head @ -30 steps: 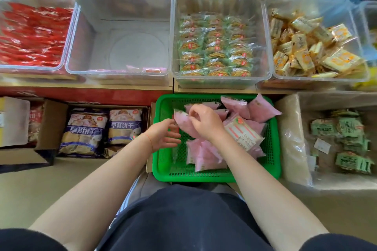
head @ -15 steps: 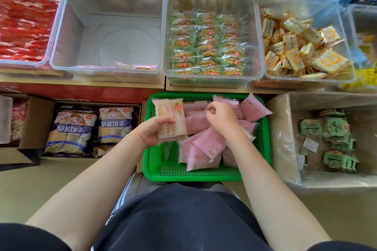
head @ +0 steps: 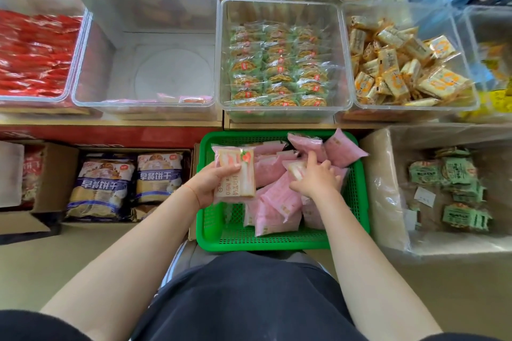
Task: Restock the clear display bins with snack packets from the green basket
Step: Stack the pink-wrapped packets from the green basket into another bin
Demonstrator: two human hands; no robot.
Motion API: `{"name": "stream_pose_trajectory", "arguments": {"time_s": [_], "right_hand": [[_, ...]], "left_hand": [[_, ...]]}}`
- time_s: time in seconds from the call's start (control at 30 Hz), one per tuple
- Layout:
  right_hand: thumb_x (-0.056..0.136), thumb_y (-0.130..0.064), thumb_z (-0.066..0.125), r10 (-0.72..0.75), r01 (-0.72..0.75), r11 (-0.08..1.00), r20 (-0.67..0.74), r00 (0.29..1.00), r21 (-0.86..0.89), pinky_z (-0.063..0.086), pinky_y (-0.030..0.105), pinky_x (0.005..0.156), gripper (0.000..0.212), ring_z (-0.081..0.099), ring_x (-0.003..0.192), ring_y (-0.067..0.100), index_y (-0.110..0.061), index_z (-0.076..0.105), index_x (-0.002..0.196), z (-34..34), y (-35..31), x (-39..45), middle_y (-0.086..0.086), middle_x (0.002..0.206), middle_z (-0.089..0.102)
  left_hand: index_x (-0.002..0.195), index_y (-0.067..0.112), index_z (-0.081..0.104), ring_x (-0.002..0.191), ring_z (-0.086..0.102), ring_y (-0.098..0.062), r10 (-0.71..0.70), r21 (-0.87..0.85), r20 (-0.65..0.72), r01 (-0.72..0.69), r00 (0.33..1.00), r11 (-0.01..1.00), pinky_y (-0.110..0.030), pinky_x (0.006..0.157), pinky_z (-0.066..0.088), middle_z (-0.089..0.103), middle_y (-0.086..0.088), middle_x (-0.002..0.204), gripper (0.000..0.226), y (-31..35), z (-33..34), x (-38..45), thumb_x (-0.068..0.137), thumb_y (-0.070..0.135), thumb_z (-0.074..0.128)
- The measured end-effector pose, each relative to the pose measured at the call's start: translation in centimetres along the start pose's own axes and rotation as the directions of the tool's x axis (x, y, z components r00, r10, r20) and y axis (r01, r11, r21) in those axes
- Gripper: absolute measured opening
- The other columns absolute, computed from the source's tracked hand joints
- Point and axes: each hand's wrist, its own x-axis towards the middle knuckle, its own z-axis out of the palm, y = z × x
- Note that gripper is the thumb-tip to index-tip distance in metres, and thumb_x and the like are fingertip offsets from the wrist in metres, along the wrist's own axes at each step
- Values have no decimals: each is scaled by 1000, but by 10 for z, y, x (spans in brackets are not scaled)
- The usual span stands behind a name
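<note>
A green basket sits on my lap, holding several pink snack packets. My left hand grips one pink packet upright over the basket's left side, thumb across its front. My right hand reaches into the pile, its fingers closing round another packet. Straight ahead on the shelf, a nearly bare clear bin holds only a few pink packets along its front wall.
A clear bin of green-wrapped cakes stands behind the basket, a bin of yellow packets right of it, red packets at the left. Cartons of biscuit bags sit low left; a lined box of green packets sits right.
My left hand took a pink packet and lifted it over the basket's left side. My right hand shifted right and dug back into the pile.
</note>
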Motion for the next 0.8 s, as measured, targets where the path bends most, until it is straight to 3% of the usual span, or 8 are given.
{"name": "stream_pose_trajectory", "arguments": {"time_s": [0.07, 0.17, 0.27, 0.37, 0.47, 0.53, 0.67, 0.8], "right_hand": [[76, -51, 69, -34, 31, 997, 44, 998, 73, 34, 51, 107, 102, 38, 133, 39, -25, 8, 153, -11, -2, -1, 21, 146, 36], [65, -53, 72, -201, 131, 886, 115, 973, 445, 42, 49, 106, 110, 45, 129, 32, -32, 9, 154, -28, -12, -10, 14, 147, 40], [64, -62, 80, -365, 252, 698, 30, 931, 670, 41, 45, 108, 114, 43, 133, 22, -33, 17, 153, -42, -36, -32, 2, 152, 36], [68, -65, 78, -379, 280, 612, -36, 925, 740, 46, 47, 101, 105, 52, 120, 21, -32, 22, 151, -49, -59, -48, 0, 132, 50], [76, -54, 77, -313, 180, 549, 1, 950, 816, 53, 45, 91, 87, 59, 110, 21, -25, 32, 146, -50, -71, -51, -2, 122, 56], [79, -45, 78, -305, 67, 426, 74, 950, 902, 56, 46, 89, 75, 65, 106, 21, -15, 44, 138, -48, -76, -52, 2, 120, 64], [79, -32, 77, -439, -167, 176, 229, 869, 970, 57, 45, 89, 60, 69, 106, 28, -3, 58, 128, -51, -89, -54, 12, 113, 72], [86, -27, 68, -549, -277, 7, 235, 802, 961, 58, 45, 86, 45, 69, 105, 27, -7, 60, 126, -63, -122, -60, 13, 114, 71]], "left_hand": [[111, 15, 61, 94, 70, -30, 2, 21, -19, -2, 1000, 1000, -49, 86, 56, 72, -13, 103, 17, 1, 2, -1, 94, 12, 61], [110, 15, 62, 90, 71, -29, 7, 47, -22, -6, 1000, 999, -48, 84, 57, 70, -14, 105, 15, 4, 6, -3, 95, 15, 61], [122, 14, 62, 97, 69, -33, -11, 5, 8, 11, 1000, 1000, -52, 83, 57, 68, -17, 113, 35, 12, 14, -5, 95, 37, 59], [121, 14, 67, 101, 68, -33, -11, -90, 17, 13, 1000, 996, -51, 90, 54, 70, -15, 115, 47, 25, 22, -11, 94, 50, 54], [122, 13, 67, 104, 68, -34, 24, -127, -10, -26, 1000, 992, -51, 93, 53, 70, -17, 118, 48, 39, 19, -18, 92, 50, 57], [128, 15, 63, 107, 67, -37, 66, -106, -31, -69, 997, 992, -57, 95, 51, 67, -19, 121, 50, 50, 12, -23, 93, 50, 58], [123, 13, 62, 88, 73, -32, 202, -136, -119, -217, 972, 966, -48, 64, 59, 73, -12, 104, 44, 79, -8, -43, 94, 45, 60], [117, 15, 59, 87, 73, -28, 335, -199, -188, -369, 923, 908, -44, 58, 58, 70, -10, 103, 35, 121, -40, -63, 89, 34, 68]]}}
